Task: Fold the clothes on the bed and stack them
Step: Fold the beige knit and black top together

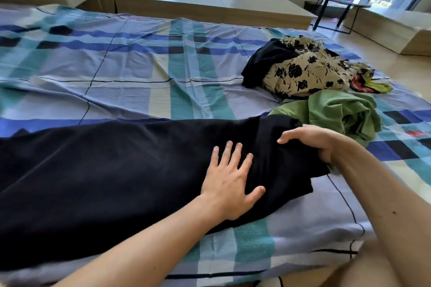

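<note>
**Flattening a black garment before the fold**

Your left hand (pixel 231 177) lies flat with its fingers spread, pressing the black garment (pixel 105 182) onto the bed (pixel 116 65). Your right hand (pixel 312 142) grips the garment's right end, thumb on top. Keep the left palm firm as an anchor and carry that end across evenly, edges matched and creases out (a judgement, not something seen). The garment stretches leftward from under both hands; the unfolded pile (pixel 303 70) lies just beyond your right hand.

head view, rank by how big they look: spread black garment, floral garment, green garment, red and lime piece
1. spread black garment, by far; also nearest the camera
2-3. floral garment and green garment: alike, not ranked
4. red and lime piece, partly hidden
</note>
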The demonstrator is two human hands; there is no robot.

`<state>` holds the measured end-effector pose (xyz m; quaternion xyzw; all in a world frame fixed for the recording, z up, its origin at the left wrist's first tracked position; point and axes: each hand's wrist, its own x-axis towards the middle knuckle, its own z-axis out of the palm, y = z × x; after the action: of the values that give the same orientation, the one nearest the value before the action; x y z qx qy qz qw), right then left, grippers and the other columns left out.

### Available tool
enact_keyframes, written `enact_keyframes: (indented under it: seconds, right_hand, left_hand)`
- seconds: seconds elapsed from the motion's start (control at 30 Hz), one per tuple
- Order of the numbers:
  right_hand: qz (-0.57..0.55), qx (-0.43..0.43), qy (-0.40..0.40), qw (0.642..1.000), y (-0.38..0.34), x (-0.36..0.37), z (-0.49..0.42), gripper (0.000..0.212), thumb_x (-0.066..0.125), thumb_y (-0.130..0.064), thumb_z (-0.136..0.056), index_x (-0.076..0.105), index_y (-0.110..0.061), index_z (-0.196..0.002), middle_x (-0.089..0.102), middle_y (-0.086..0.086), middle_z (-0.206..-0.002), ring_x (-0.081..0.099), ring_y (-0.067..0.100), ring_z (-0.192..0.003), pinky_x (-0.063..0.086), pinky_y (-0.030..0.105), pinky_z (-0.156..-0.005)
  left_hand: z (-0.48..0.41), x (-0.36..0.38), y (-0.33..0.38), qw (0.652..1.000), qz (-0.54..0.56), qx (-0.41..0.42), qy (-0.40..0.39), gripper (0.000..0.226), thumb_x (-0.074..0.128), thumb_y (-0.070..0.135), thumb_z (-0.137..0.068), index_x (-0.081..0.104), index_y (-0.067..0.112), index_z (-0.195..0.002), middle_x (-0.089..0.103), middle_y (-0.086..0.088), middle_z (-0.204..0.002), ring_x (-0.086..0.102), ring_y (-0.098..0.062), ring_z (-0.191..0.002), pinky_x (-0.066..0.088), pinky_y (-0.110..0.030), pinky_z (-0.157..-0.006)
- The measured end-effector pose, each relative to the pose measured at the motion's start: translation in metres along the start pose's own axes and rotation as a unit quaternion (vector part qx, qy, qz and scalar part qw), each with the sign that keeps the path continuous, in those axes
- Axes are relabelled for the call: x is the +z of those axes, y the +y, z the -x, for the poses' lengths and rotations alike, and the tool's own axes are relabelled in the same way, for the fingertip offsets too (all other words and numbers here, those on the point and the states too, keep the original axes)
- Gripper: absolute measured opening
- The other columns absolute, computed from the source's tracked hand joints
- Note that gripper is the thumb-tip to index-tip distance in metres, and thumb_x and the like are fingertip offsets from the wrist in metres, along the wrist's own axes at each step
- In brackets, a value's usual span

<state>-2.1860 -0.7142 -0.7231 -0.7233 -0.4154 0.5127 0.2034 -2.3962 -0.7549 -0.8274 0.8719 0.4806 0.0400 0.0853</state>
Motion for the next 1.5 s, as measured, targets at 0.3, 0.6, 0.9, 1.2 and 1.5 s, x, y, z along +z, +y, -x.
enact_keyframes:
  seconds: [0.3, 0.6, 0.9, 1.2, 1.5]
  right_hand:
    - [0.041, -0.245, -0.084, 0.965, -0.102, 0.085, 0.051, 0.036, 0.080, -0.027, -0.079, 0.069, -0.012, -0.110, 0.076, 0.011, -0.099, 0.075, 0.023, -0.084, 0.061, 0.034, -0.070]
    - [0.140, -0.277, -0.086, 0.947, -0.085, 0.137, 0.008, 0.019, 0.060, -0.024, -0.098, 0.068, -0.015, -0.113, 0.073, 0.008, -0.111, 0.067, 0.016, -0.102, 0.051, 0.034, -0.094]
    - [0.216, -0.193, 0.040, 0.956, -0.046, 0.133, -0.033, 0.083, 0.074, -0.050, -0.080, 0.035, -0.023, -0.149, 0.054, 0.004, -0.137, 0.057, 0.023, -0.122, 0.046, 0.040, -0.106]
    - [0.037, -0.063, -0.100, 0.992, -0.037, 0.132, -0.031, 0.044, 0.073, -0.046, -0.086, 0.071, -0.007, -0.107, 0.075, 0.006, -0.084, 0.069, 0.019, -0.064, 0.054, 0.027, -0.058]
    - [-0.066, -0.078, -0.102, 0.990, -0.037, 0.130, -0.033, 0.021, 0.070, -0.009, -0.087, 0.072, -0.001, -0.106, 0.076, 0.019, -0.095, 0.074, 0.029, -0.079, 0.062, 0.035, -0.066]
  left_hand:
    - [0.043, -0.100, -0.088, 0.816, 0.558, -0.142, -0.053, 0.031, 0.042, 0.002, -0.098, 0.068, 0.015, -0.107, 0.074, -0.001, -0.103, 0.070, -0.023, -0.105, 0.051, -0.038, -0.100]
    - [0.067, -0.105, -0.189, 0.660, 0.636, -0.398, 0.015, 0.100, 0.045, 0.099, -0.061, 0.075, 0.014, -0.105, 0.074, -0.012, -0.107, 0.072, -0.026, -0.092, 0.056, -0.038, -0.089]
    - [0.051, -0.082, -0.175, 0.905, 0.259, -0.316, 0.119, 0.035, 0.076, 0.030, -0.078, 0.065, 0.026, -0.111, 0.071, 0.000, -0.105, 0.067, -0.022, -0.100, 0.054, -0.040, -0.094]
    - [0.050, -0.117, -0.218, 0.778, 0.437, -0.390, 0.226, 0.023, 0.054, 0.041, -0.089, 0.067, 0.023, -0.095, 0.070, -0.002, -0.095, 0.064, -0.029, -0.096, 0.047, -0.037, -0.079]
    - [0.056, -0.119, -0.226, 0.838, 0.385, -0.352, 0.163, 0.038, 0.051, -0.013, -0.083, 0.067, 0.021, -0.079, 0.063, -0.003, -0.077, 0.058, -0.015, -0.071, 0.048, -0.014, -0.052]
